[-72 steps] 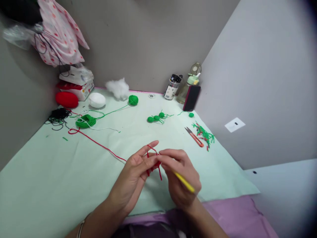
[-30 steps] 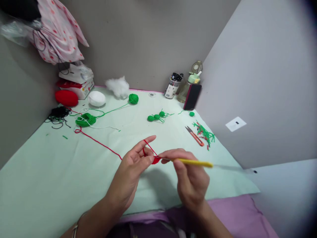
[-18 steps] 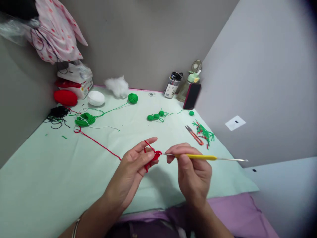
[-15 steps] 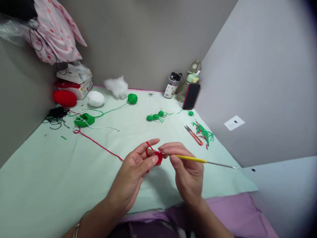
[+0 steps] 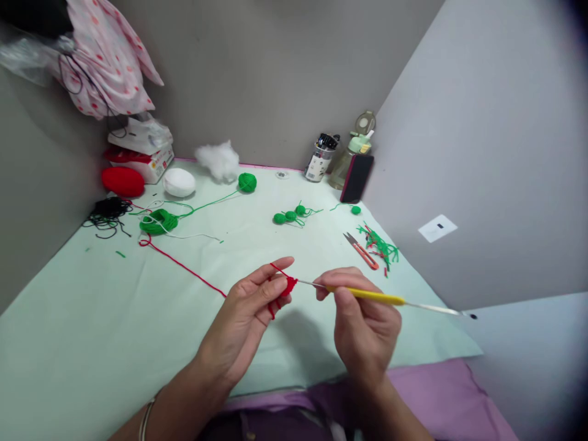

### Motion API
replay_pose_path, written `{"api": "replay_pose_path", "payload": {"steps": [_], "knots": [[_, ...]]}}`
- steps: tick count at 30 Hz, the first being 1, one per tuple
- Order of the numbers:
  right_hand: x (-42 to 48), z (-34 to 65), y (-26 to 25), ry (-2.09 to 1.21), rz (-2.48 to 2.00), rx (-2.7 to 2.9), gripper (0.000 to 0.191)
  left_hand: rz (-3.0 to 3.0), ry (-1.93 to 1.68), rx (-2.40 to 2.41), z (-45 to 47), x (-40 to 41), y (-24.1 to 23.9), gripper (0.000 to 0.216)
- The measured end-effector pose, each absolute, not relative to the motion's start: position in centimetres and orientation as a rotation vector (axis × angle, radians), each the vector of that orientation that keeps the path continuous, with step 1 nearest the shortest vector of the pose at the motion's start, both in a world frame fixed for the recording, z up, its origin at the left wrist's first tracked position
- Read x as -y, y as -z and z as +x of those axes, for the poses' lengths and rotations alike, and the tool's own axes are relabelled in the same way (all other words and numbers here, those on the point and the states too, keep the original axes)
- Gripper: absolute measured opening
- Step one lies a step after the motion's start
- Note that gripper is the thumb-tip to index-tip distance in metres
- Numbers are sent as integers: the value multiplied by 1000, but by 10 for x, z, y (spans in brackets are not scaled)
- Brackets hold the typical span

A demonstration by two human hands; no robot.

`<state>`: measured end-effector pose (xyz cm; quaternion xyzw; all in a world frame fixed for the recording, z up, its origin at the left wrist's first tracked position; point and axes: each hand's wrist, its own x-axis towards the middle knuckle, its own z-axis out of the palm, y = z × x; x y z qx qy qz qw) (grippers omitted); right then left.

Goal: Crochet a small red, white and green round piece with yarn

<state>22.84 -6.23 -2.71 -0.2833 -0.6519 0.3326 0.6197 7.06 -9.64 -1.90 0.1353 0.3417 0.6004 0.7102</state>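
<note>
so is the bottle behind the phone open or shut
Open: on the bottle, the round lid stands flipped up above the green top.

From the left hand point(image 5: 245, 303), the surface point(image 5: 114, 312) offers passage toward 9 o'clock; red yarn point(image 5: 184, 266) crosses at 10, green crocheted balls point(image 5: 291, 216) block 1, thread snips point(image 5: 361, 252) 2.

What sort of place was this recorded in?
Probably a small craft corner, though whether at home or in a workplace is unclear: a pale green-covered table between walls, orange-handled snips, and a yellow-handled crochet hook in the right hand.
</note>
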Motion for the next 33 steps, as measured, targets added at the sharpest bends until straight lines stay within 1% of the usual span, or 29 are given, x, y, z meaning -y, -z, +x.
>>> {"api": "replay_pose_path", "payload": {"steps": [2, 4, 5, 8, 9, 10, 11, 15, 17, 18, 20, 22, 23, 24, 25, 28, 30, 32, 33], "knots": [[61, 226, 26, -924, -643, 1425, 20, 350, -1386, -806, 73, 97, 19, 33], [63, 224, 27, -909, -667, 1497, 20, 421, -1457, -857, 78, 98, 20, 36], [64, 223, 29, -802, -684, 1587, 21, 447, -1486, -867, 81, 99, 20, 39], [68, 223, 35, -301, -693, 1858, 31, 407, -1447, -798, 85, 100, 21, 44], [68, 223, 37, -208, -679, 1885, 33, 366, -1394, -755, 84, 99, 21, 44], [67, 224, 37, -194, -668, 1868, 33, 323, -1340, -720, 82, 98, 21, 42], [66, 225, 37, -257, -667, 1811, 32, 289, -1298, -697, 80, 97, 21, 40], [58, 227, 30, -746, -677, 1457, 21, 281, -1310, -747, 73, 93, 21, 29], [58, 226, 27, -854, -683, 1447, 21, 382, -1378, -821, 75, 95, 23, 29], [59, 225, 27, -825, -692, 1515, 20, 444, -1419, -862, 77, 97, 25, 32], [63, 223, 30, -576, -700, 1729, 22, 533, -1483, -914, 81, 101, 27, 42], [66, 221, 34, -265, -671, 1877, 33, 527, -1477, -900, 84, 104, 28, 51], [67, 221, 36, -188, -650, 1886, 38, 499, -1440, -873, 84, 104, 27, 53], [68, 221, 37, -195, -635, 1860, 40, 472, -1391, -842, 83, 104, 26, 54], [67, 221, 38, -282, -631, 1811, 38, 454, -1342, -814, 82, 103, 24, 53], [62, 223, 34, -763, -645, 1589, 22, 457, -1253, -770, 75, 100, 18, 46], [59, 225, 31, -1040, -645, 1468, 18, 471, -1246, -764, 71, 98, 15, 44], [58, 228, 29, -1152, -646, 1429, 21, 473, -1252, -769, 68, 98, 13, 43], [59, 229, 29, -1135, -660, 1453, 22, 474, -1265, -780, 68, 99, 12, 42]]}}
